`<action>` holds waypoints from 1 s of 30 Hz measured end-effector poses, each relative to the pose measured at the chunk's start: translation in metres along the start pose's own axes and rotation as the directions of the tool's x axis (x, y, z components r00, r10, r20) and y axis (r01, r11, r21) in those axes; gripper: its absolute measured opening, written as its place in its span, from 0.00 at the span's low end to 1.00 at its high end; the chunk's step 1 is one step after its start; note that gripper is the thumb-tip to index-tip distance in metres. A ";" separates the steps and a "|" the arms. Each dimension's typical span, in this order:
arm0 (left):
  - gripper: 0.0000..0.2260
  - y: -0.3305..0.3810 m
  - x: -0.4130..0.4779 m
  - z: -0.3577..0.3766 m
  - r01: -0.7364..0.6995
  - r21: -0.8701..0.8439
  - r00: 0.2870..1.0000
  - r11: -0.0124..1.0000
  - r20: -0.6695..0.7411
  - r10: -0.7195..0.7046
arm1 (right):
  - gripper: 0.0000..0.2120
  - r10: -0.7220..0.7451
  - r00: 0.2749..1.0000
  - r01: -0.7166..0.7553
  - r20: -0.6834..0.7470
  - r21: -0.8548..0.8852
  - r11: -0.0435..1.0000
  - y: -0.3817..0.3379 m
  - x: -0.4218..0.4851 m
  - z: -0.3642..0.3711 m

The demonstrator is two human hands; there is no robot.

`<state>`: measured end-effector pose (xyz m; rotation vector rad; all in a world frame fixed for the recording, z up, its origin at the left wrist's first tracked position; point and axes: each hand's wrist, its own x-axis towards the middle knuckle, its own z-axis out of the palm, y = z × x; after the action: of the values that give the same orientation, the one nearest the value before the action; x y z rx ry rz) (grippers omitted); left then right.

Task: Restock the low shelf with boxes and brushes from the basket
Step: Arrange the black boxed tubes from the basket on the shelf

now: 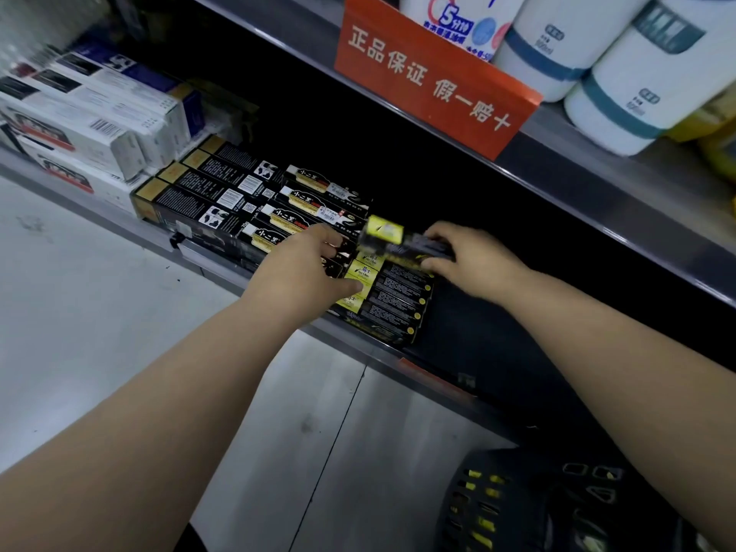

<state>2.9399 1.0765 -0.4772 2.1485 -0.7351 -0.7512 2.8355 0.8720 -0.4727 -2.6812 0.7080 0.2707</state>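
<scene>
Basket (517,507) aside, right hand (474,260) pinches a box (398,239) just over the matching stack (394,300), left hand (306,268) resting loose against that stack; next, probably seat it square.

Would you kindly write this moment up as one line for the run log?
right hand: holds black-and-yellow box above stack | left hand: touching stack | basket: lower right
</scene>
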 end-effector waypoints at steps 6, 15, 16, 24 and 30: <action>0.18 0.005 -0.002 0.006 -0.005 -0.056 0.996 0.998 0.085 0.010 | 0.12 0.278 0.960 -0.281 -0.047 -0.111 0.953 0.044 0.036 0.024; 0.16 0.009 -0.003 0.008 -0.006 -0.080 0.991 0.997 0.134 0.016 | 0.19 0.249 0.968 -0.249 0.043 0.001 0.968 0.041 0.071 0.074; 0.15 0.010 -0.002 0.008 -0.011 -0.082 0.990 0.997 0.136 0.022 | 0.21 0.244 0.966 -0.245 0.081 0.000 0.970 0.041 0.072 0.074; 0.14 0.035 -0.013 0.018 -0.114 -0.073 0.977 0.991 0.170 0.125 | 0.31 0.197 0.951 -0.168 0.237 -0.140 0.976 0.007 0.030 0.025; 0.11 0.084 -0.057 0.032 -0.373 -0.041 0.890 0.927 0.268 0.369 | 0.14 0.067 0.996 -0.076 0.065 0.134 0.988 -0.021 -0.079 -0.047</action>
<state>2.8576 1.0537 -0.4136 1.8498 -1.2569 -0.8394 2.7830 0.9054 -0.4027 -2.5109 0.7763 0.3087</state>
